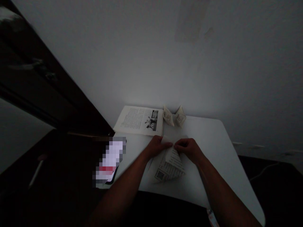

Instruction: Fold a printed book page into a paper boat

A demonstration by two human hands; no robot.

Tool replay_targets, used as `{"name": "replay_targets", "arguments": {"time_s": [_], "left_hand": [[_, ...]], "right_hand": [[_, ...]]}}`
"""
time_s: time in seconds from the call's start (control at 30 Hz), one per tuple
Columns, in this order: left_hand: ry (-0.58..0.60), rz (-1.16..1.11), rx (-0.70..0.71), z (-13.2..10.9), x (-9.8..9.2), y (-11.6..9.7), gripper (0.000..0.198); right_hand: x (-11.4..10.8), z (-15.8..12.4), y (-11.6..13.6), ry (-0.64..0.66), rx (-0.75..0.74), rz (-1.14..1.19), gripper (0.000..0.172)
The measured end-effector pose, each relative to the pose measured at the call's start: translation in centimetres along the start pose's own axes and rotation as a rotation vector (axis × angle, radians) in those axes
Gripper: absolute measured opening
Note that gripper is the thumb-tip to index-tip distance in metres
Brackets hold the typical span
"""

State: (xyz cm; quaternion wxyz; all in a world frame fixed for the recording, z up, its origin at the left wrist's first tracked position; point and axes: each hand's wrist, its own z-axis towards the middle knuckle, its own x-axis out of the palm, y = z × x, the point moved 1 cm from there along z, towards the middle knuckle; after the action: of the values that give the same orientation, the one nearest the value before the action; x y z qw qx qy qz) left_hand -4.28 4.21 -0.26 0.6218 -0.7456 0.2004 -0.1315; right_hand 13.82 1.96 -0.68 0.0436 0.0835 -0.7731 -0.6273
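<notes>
- Fingers of the left hand (pixel 157 146) and right hand (pixel 189 149) pinch the top fold of the printed paper (pixel 170 167), tips nearly meeting.
- Head view: the printed paper lies mid-width on the table (pixel 213 138) and extends from the fingertips toward the near edge, long axis far-to-near. Both hands are equally close.
- Open book (pixel 139 119) occupies the far left corner, with a folded piece (pixel 175 117) beside it.

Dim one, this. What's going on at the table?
A person is folding a printed sheet on a white table. The left hand and right hand both pinch its upper edge, fingertips nearly meeting. The sheet is creased into a pointed shape, its lower part resting on the table. Farther back lie an open book and a folded paper piece. A phone sits at the table's left edge.
</notes>
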Motion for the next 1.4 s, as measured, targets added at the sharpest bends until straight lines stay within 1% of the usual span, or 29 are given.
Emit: {"name": "replay_targets", "arguments": {"time_s": [0.1, 0.3, 0.43, 0.53, 0.6, 0.73, 0.87, 1.0, 1.1, 1.23, 1.33, 1.4], "left_hand": [[-0.032, 0.042, 0.011, -0.02, 0.09, -0.06, 0.034], [-0.008, 0.068, 0.071, -0.01, 0.29, 0.27, 0.035], [0.006, 0.135, 0.13, -0.06, 0.39, 0.32, 0.035], [-0.005, 0.175, 0.161, -0.11, 0.4, 0.12, 0.035], [-0.006, 0.187, 0.158, -0.1, 0.37, -0.06, 0.034], [-0.013, 0.219, 0.102, -0.03, 0.27, -0.27, 0.033], [-0.02, 0.241, 0.124, -0.1, 0.27, -0.16, 0.031], [-0.046, 0.168, 0.117, -0.23, 0.36, 0.11, 0.028], [-0.036, 0.154, 0.138, -0.33, 0.53, 0.14, 0.027], [-0.005, 0.213, 0.215, -0.51, 0.69, -0.09, 0.024], [-0.002, 0.269, 0.241, -0.58, 0.67, -0.19, 0.026], [0.001, 0.27, 0.231, -0.56, 0.64, -0.17, 0.027]], "right_hand": [[-0.05, -0.01, -0.09, -0.015, -0.011, -0.019, 0.019], [-0.24, 0.09, -0.59, 0.01, -0.009, 0.017, 0.025], [-0.17, 0.1, -0.57, 0.032, -0.064, 0.005, 0.025], [0.06, -0.02, -0.45, 0.014, -0.086, -0.019, 0.024], [0.19, -0.05, -0.49, -0.014, -0.092, -0.027, 0.024], [0.2, 0.0, -0.73, -0.059, -0.105, -0.033, 0.024], [-0.01, -0.11, -0.59, -0.036, -0.129, -0.043, 0.027], [-0.06, -0.27, -0.23, -0.033, -0.129, -0.039, 0.029], [0.05, -0.21, -0.29, -0.055, -0.13, -0.073, 0.027], [0.11, 0.0, -0.66, -0.106, -0.143, -0.113, 0.023], [0.1, 0.06, -0.76, -0.094, -0.149, -0.145, 0.02], [0.11, 0.02, -0.67, -0.082, -0.159, -0.162, 0.019]]}}
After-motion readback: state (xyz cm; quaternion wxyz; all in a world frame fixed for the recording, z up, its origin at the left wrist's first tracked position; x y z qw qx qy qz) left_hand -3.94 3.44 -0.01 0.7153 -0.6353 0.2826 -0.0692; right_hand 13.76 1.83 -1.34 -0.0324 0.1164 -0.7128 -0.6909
